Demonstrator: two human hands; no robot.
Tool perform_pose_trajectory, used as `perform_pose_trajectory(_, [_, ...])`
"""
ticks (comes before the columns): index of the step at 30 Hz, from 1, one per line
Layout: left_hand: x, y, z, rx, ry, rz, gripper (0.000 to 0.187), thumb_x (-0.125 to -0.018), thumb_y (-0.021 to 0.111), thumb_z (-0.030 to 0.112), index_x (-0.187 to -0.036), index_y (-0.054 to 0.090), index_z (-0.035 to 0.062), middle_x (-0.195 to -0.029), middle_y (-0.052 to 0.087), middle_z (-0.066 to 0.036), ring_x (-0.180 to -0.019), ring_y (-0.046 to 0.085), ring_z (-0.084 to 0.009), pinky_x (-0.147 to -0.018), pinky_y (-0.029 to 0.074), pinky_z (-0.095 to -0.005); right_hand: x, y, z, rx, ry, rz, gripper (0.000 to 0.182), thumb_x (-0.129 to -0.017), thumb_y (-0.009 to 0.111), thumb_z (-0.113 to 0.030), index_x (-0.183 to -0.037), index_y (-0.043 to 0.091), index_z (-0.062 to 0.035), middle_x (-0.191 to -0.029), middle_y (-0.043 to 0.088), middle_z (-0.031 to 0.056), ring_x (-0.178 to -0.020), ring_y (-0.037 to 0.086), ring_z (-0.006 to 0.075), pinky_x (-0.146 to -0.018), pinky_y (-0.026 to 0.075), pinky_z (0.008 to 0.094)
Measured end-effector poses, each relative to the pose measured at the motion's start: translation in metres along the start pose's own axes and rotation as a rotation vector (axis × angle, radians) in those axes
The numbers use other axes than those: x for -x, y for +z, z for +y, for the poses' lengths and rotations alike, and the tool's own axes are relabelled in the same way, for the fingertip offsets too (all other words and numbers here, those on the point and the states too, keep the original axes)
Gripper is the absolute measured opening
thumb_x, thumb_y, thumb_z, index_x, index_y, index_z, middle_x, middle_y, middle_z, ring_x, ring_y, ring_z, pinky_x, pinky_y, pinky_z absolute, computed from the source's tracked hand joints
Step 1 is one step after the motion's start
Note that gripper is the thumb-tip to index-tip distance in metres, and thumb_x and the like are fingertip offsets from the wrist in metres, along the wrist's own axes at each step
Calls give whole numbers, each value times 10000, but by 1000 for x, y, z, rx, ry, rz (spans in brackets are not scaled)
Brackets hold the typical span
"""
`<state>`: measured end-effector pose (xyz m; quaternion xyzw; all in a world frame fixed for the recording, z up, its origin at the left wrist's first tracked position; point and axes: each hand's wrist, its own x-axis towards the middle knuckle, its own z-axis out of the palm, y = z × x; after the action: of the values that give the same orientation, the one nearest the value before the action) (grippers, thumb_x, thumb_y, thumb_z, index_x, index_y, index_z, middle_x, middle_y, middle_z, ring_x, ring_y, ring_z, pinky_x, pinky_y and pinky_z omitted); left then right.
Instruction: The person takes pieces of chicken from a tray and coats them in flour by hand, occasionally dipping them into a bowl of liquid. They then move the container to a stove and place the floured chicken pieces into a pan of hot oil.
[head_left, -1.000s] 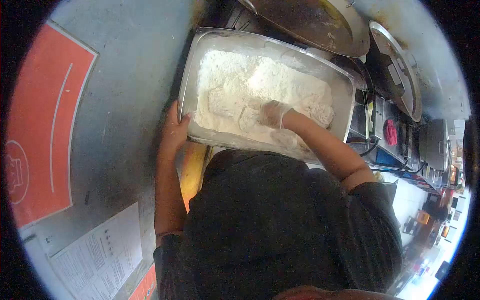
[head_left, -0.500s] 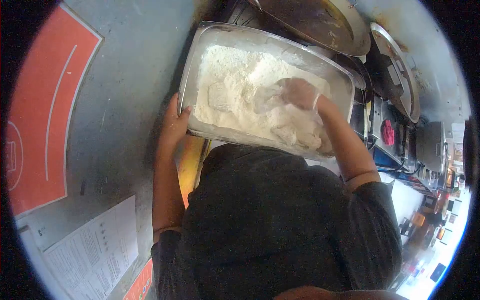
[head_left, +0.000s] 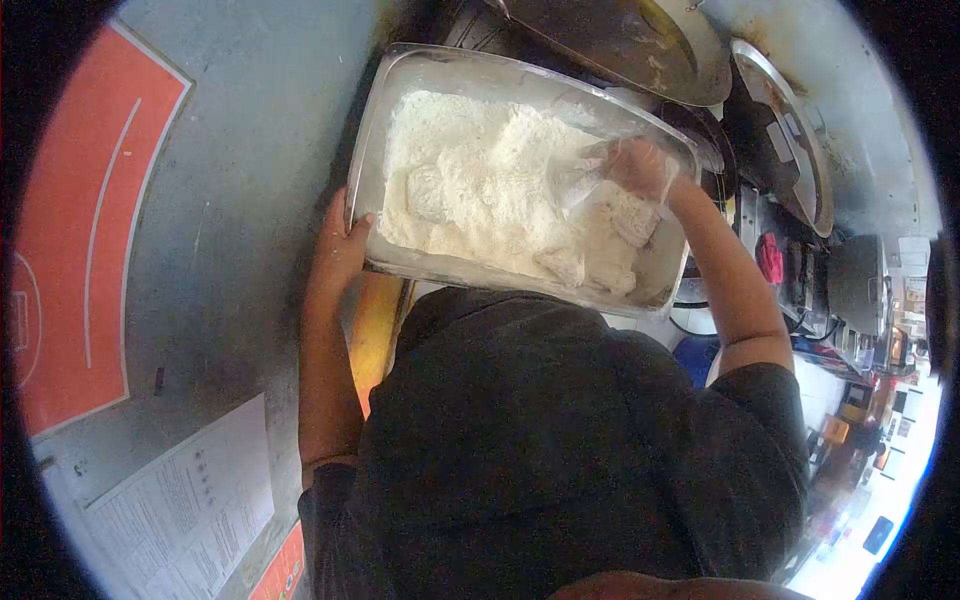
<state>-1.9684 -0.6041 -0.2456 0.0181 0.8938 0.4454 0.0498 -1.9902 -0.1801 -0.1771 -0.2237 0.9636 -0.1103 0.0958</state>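
Observation:
A deep metal tray (head_left: 400, 262) holds white flour (head_left: 500, 180) with several coated pieces in it, one of them (head_left: 632, 215) near the right end. My left hand (head_left: 345, 240) grips the tray's left edge, with the thumb over the rim. Inside the tray at the upper right is my right hand (head_left: 635, 168), in a clear plastic glove dusted with flour. Its fingers are blurred and partly hidden by the loose glove, so whether they hold anything does not show.
Large round metal pans (head_left: 640, 45) lie beyond the tray, and another (head_left: 790, 135) leans at the right. A pink cloth (head_left: 769, 258) is beside them. To the left stands a metal wall (head_left: 230, 200) with an orange poster (head_left: 75, 230) and printed sheets (head_left: 190, 500).
My right hand has moved right and slightly up through the flour. Coated pieces at the tray's right end show more clearly. My left hand keeps its grip.

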Motion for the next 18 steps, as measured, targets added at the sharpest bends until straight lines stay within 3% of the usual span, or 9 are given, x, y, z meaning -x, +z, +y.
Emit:
perform_pose_trajectory(3, [1,-3,10,73,-3,-41,523,-853,524,149,-1311,314,9,-1265,437,-221,-1171,434,-321,-964,337,-380,2,-12,-12,43,37,58,214,-809,554,-241,-862,618,-44,-863,629,168,-779,619,315,-709,489,399])
perform_pose_trajectory(5, [2,0,9,25,-20,-6,522,-854,523,148,-1312,313,12,-1263,440,-218,-1168,437,-322,-962,339,-379,-7,-9,23,355,351,-16,140,-780,530,-135,-866,616,-66,-869,627,148,-824,616,293,-719,491,388])
perform_pose_trajectory(6, [4,0,11,-20,-40,33,522,-854,521,147,-1313,312,15,-1261,443,-214,-1165,441,-322,-960,341,-377,-10,-8,26,455,170,156,152,-755,504,-77,-862,612,-71,-883,626,139,-849,612,285,-732,494,382])
perform_pose_trajectory(9, [8,-6,27,-21,-74,-2,508,-855,520,148,-1306,324,18,-1254,449,-213,-1156,449,-319,-954,347,-375,6,-15,11,464,113,93,141,-760,507,-80,-856,610,-65,-869,622,146,-839,610,296,-740,493,388])
perform_pose_trajectory(11, [9,-5,25,-8,-78,2,501,-855,520,147,-1301,331,18,-1250,452,-211,-1150,454,-318,-950,350,-375,8,-5,21,378,39,68,142,-768,506,-85,-860,612,-62,-864,619,155,-839,606,305,-750,490,394])
perform_pose_trajectory(13, [8,-5,26,2,-72,0,494,-855,520,146,-1295,338,18,-1247,455,-210,-1144,460,-317,-946,354,-375,11,-2,14,106,-52,138,142,-771,502,-83,-856,615,-64,-879,616,158,-842,604,308,-757,490,390])
perform_pose_trajectory(14, [9,-5,28,16,-73,0,489,-854,521,146,-1292,342,17,-1246,456,-211,-1141,462,-317,-943,356,-376,8,-3,15,104,-49,139,142,-771,502,-83,-856,615,-64,-879,616,158,-842,604,308,-757,490,390])
perform_pose_trajectory(16, [8,-5,27,29,-72,-3,485,-854,522,146,-1288,347,17,-1245,456,-212,-1138,464,-318,-940,359,-378,1,-9,19,426,128,-178,144,-775,505,-92,-861,617,-62,-904,614,160,-863,599,308,-761,490,386])
perform_pose_trajectory(18, [6,-4,21,34,-9,5,494,-854,525,147,-1295,342,21,-1243,461,-207,-1135,469,-317,-939,361,-376,6,-12,32,465,159,-53,128,-772,508,-126,-825,600,-56,-854,609,168,-818,601,318,-714,491,400])
